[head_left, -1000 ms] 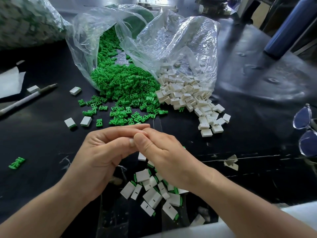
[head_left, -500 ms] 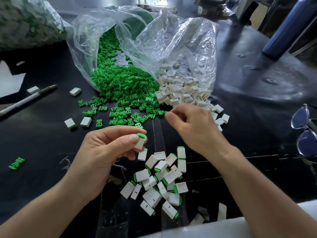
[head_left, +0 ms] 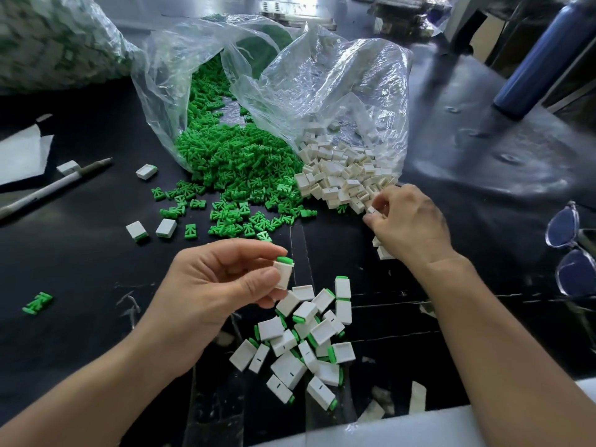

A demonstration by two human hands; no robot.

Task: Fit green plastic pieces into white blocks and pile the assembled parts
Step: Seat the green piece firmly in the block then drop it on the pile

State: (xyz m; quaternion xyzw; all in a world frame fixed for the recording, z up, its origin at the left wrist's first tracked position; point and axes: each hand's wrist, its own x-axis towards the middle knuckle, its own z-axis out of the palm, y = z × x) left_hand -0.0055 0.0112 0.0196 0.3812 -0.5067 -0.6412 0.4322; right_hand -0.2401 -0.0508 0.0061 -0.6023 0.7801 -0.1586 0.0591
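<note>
Nearest, the pile of assembled parts (head_left: 303,343) lies loose and may scatter if a block drops onto it; just beyond, the left hand (head_left: 213,291) pinches an assembled block (head_left: 283,273) whose green cap looks proud, perhaps unseated; farther right, the right hand (head_left: 409,221) curls its fingertips on a loose white block (head_left: 371,210) at the heap of white blocks (head_left: 342,179); a hasty pull may spill neighbours into the green pieces (head_left: 232,162).

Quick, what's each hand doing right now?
Left hand: holding an assembled block, green end up.
Right hand: pinching a loose white block.
</note>
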